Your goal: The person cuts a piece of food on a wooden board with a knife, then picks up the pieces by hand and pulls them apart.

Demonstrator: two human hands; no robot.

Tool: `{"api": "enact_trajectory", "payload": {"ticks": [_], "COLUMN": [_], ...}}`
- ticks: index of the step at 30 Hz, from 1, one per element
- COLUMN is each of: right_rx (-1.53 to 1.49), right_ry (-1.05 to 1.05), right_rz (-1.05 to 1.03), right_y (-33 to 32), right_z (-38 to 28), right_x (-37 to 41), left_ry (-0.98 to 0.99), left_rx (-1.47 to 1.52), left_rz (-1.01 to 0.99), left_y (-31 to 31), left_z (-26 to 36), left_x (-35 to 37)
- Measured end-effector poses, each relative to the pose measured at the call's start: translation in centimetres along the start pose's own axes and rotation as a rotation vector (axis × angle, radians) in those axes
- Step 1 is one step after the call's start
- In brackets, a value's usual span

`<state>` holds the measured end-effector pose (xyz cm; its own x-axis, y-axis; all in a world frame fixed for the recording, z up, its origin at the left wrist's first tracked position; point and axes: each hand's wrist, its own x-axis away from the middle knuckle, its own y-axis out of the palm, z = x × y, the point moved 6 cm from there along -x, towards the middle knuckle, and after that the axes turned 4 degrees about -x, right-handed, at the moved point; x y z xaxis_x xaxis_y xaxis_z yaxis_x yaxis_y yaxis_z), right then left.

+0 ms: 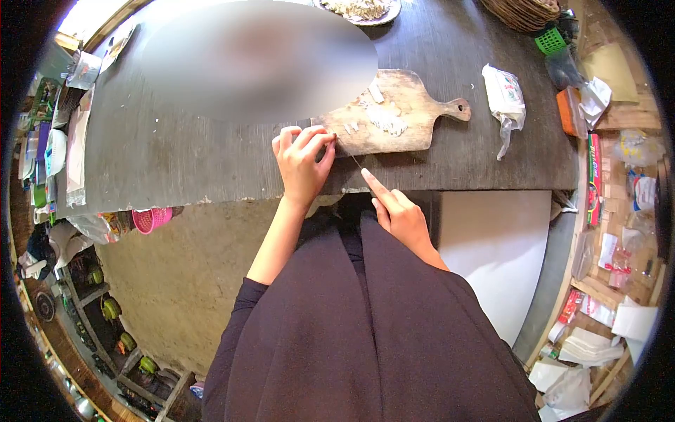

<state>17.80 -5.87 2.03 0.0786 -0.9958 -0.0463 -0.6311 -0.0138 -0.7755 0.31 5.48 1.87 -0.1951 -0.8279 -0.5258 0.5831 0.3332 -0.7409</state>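
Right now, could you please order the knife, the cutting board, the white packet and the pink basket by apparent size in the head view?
1. Cutting board
2. White packet
3. Pink basket
4. Knife, partly hidden

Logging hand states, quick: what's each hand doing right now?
Left hand: fingers bent, beside the cutting board; whether it grips anything cannot be told.
Right hand: closed, holding a knife, index finger extended.

From here the chopping board [416, 130] looks like worn, matt wood, the worktop [232, 158] scuffed, the packet [504, 95] glossy plastic, the clothing [302, 330] matt cloth.
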Motion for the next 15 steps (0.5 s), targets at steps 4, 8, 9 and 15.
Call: {"api": "enact_trajectory", "payload": {"ticks": [4,8,9,15], "right_rx": [-0.001,0.063,0.088,0.005], "right_ry": [0.005,0.019,0.012,0.022], "right_rz": [0.014,0.009,0.018,0.020], "right_y": [0.1,0.8,0.9,-0.2], "right_z": [-0.2,-0.3,-0.3,-0.6], "right_x": [-0.1,-0.7,-0.8,-0.7], "left_ry": [0.003,-0.007,-0.013,-0.016], "left_rx": [-0.001,0.006,0.010,0.006], "left_rz": [0.003,-0.003,0.001,0.007], "left_y": [0.0,0.1,0.1,0.0], "left_z": [0.0,-0.1,-0.1,-0.2], "left_x": [0.0,0.1,0.1,0.1]}}
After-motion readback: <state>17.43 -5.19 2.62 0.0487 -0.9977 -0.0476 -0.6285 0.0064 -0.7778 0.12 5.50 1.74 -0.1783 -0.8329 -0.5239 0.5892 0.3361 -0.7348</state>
